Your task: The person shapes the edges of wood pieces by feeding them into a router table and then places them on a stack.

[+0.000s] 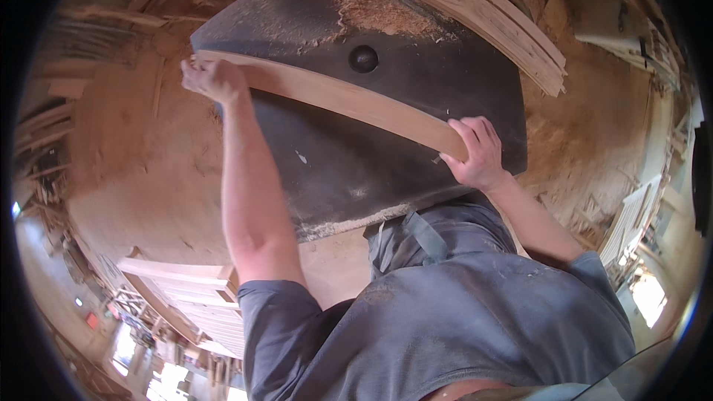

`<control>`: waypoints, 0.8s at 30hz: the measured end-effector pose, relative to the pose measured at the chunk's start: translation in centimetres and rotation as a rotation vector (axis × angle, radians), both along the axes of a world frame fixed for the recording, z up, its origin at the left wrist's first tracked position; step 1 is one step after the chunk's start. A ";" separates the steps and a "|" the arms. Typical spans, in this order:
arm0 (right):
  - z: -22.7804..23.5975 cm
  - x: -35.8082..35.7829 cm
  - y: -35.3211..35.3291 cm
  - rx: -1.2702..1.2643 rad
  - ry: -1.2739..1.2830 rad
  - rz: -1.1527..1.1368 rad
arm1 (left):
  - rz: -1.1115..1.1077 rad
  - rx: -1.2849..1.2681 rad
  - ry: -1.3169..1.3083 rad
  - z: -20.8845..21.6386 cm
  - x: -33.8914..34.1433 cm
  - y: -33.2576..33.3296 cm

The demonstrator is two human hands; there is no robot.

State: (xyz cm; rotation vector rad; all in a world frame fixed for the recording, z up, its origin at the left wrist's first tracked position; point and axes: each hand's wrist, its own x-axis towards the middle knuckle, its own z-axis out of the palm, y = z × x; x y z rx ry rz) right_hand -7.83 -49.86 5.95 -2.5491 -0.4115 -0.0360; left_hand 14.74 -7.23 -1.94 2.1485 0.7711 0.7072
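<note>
A long, smooth wooden board (342, 100) lies slantwise over a dark machine table (334, 171), its left end farther from me than its right. Around the left end, at the table's far left corner, my left hand (215, 80) is closed, its fingertips partly out of sight. My right hand (479, 152) grips the other end, fingers over the top edge and thumb on the near side. A round black knob or hole (363, 59) shows on the table just beyond the board.
Wood shavings (379, 11) are heaped at the table's far side, beside a stack of rough planks (483, 15) overhanging its right edge. Sawdust covers the brown floor (156, 178). A pile of pale slats (186, 293) stands at lower left, and more timber (635, 215) leans at right.
</note>
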 end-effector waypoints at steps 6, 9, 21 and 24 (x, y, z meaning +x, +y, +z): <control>-1.1 3.9 1.5 0.053 -0.006 -0.025 | 0.005 -0.072 0.000 -1.0 4.8 3.5; -0.9 4.2 -0.3 0.062 -0.012 -0.028 | 0.053 -0.015 0.056 0.7 3.9 0.7; -0.5 -5.6 -12.9 0.024 0.116 -0.135 | -0.012 -0.054 0.080 1.5 -3.8 -15.1; -0.1 -9.3 -16.6 -0.009 0.170 -0.160 | -0.025 -0.126 0.042 1.9 -6.8 -19.8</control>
